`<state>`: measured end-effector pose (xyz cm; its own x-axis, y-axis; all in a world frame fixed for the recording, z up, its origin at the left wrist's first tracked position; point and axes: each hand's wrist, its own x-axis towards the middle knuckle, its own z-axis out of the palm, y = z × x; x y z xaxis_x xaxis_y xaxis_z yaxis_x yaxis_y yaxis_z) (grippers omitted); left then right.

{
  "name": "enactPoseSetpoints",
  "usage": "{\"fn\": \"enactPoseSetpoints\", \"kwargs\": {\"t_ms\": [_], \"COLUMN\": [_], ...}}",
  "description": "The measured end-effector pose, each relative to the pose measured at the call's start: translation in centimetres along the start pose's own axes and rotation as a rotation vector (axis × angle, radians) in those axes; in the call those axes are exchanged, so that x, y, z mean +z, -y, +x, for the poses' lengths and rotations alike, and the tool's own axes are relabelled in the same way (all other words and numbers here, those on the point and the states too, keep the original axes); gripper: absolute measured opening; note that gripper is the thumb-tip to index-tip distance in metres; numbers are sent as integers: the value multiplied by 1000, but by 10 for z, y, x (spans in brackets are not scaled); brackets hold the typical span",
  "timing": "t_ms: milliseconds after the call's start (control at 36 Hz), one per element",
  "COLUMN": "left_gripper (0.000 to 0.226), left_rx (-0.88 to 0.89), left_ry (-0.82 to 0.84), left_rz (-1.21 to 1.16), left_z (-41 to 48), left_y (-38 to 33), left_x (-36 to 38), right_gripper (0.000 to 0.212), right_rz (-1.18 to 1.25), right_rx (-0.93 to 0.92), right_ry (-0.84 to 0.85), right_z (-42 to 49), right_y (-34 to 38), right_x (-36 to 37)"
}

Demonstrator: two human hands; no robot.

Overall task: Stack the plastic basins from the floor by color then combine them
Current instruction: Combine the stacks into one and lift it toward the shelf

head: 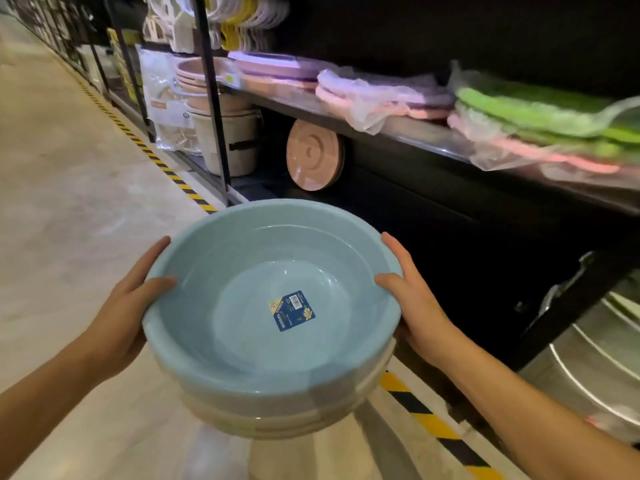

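A nested stack of plastic basins (263, 386) is gripped at opposite sides and held in the air at the centre of the view, above the floor; the left hand (124, 306) is clamped on the left edge and the right hand (420, 306) on the right, each thumb laid over the lip while the fingers are wrapped along the outer wall, their tips hidden. Uppermost is a pale blue basin (214, 265) with a blue label (292, 310) stuck inside its bottom; cream basins (277, 427) are nested lower down. The plastic looks thin, light and smooth, likely to flex a little and to slide if squeezed by the walls; the rolled rim is judged the firmest hold, with support kept under the lowest basin so that none drops out. Below lies a pale concrete floor (69, 202) edged with yellow-and-black tape (433, 420); to the right stands dark shelving (398, 133) carrying wrapped green plastic ware (540, 109); a pink lid (313, 155) is propped beneath.
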<state>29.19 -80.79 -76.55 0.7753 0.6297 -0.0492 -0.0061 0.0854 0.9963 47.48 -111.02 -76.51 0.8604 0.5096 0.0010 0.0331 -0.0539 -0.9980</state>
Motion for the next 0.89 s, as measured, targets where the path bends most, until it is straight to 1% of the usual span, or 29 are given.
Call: {"fn": "enactPoseSetpoints", "kwargs": {"t_ms": [56,194,278,417,556,667,778,889], "left_gripper": [57,53,54,54,57,58,59,60], "left_rx": [-10,-12,-15,1,-39,-57,-66,-59], "left_ry": [50,178,210,280,303,325,359,392], "left_rz": [-9,26,38,58,49,47,73,77], "left_z": [6,27,52,105,163,203,240,277], "left_y": [-10,-34,-37,-26,1,13,23,39], "left_x": [10,42,66,111,160,205,245,276], "right_gripper": [64,66,65,67,71,62,65,64], "right_rz": [36,24,39,63,101,106,97,116], "right_rx": [17,25,23,0,-5,-13,-26,-25], "right_ry": [-56,-158,-204,-284,-333,-368,-459,-500], "right_z": [-8,-16,-7,19,63,107,149,176], "right_y": [12,32,31,10,-13,-37,-58,-73], "right_x": [-8,-28,-43,-73,-109,-145,-176,-199]}}
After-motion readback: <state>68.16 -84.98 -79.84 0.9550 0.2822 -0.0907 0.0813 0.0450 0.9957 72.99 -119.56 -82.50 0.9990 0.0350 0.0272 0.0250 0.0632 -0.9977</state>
